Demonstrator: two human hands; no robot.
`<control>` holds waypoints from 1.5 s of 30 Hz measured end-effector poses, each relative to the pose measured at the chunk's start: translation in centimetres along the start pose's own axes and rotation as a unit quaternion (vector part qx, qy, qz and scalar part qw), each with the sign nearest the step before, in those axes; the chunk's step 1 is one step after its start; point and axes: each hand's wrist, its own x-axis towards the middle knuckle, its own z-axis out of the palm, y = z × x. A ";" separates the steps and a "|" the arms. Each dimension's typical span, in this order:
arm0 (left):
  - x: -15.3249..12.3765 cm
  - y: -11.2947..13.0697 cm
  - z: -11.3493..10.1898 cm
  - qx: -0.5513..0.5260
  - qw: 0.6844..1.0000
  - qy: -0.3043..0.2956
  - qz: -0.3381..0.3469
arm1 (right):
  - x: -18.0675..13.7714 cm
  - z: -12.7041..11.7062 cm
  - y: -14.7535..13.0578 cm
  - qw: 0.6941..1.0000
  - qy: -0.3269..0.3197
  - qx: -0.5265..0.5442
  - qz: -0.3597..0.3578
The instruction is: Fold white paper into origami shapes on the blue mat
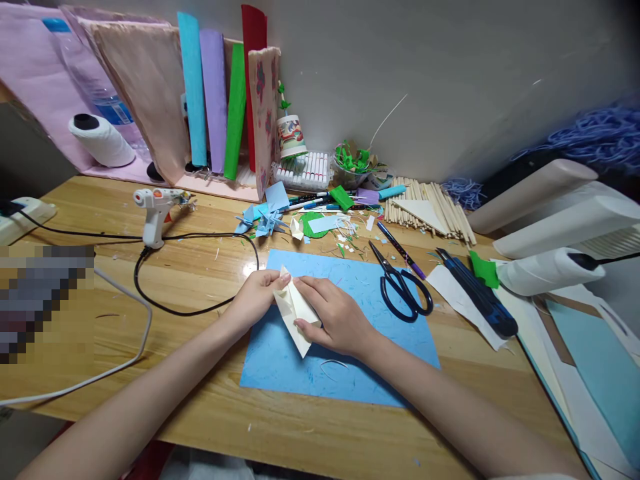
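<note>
A cream-coloured piece of folded paper point(295, 312) is held between both hands, just over a blue sheet point(350, 373). My left hand point(257, 297) pinches its upper left corner between thumb and fingers. From the other side my right hand point(337, 313) grips the paper, thumb low on its face and fingers along its upper right edge. Creases and a raised flap show down its middle, and its lower end comes to a point. Black-handled scissors point(400, 287) lie on the blue sheet's right part, blades slightly apart.
A white glue gun point(156, 217) with a looping black cord stands left. Blue folded-paper pieces point(269, 223) and scraps lie behind the sheet. Wooden sticks point(425, 210), a pen point(401, 250), a utility knife point(477, 293) and a thread spool point(547, 272) lie to the right.
</note>
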 end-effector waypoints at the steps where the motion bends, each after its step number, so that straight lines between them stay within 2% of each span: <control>1: 0.0 -0.1 0.0 0.005 1.000 -0.002 0.003 | 0.0 0.0 -0.1 1.000 -0.002 -0.011 -0.001; 13: 0.2 -0.5 0.3 0.025 0.999 0.001 0.021 | 0.0 0.3 -0.2 0.999 -0.025 -0.042 -0.007; 15: 0.2 -0.5 0.2 0.025 0.999 0.004 0.024 | 0.0 0.4 -0.1 1.000 -0.015 -0.017 0.002; 18: 0.2 -0.4 0.1 0.022 0.999 0.016 0.024 | 0.0 0.4 0.1 0.997 0.012 0.075 0.033; 23: 0.0 0.6 0.0 0.028 0.997 0.062 0.044 | 0.1 0.2 1.1 0.956 0.064 0.241 0.154; 26: -0.2 1.5 -0.1 0.053 0.996 0.041 0.066 | 0.2 0.3 1.8 0.918 0.109 0.313 0.220; 30: -0.7 2.1 -0.3 0.091 0.994 -0.025 0.048 | 0.4 0.4 2.2 0.890 0.097 0.377 0.238; 35: -0.9 2.3 -0.9 0.114 0.989 -0.092 0.036 | 0.6 0.2 2.1 0.874 0.075 0.413 0.244; 38: -0.7 2.3 -1.5 0.106 0.985 -0.139 0.005 | 0.7 0.0 2.2 0.849 0.067 0.466 0.238; 41: -0.5 2.1 -1.6 0.106 0.986 -0.132 0.004 | 0.8 -0.1 2.2 0.822 0.057 0.510 0.248; 45: -0.5 1.6 -0.9 0.090 0.992 -0.093 0.005 | 0.8 -0.1 2.1 0.814 0.029 0.519 0.259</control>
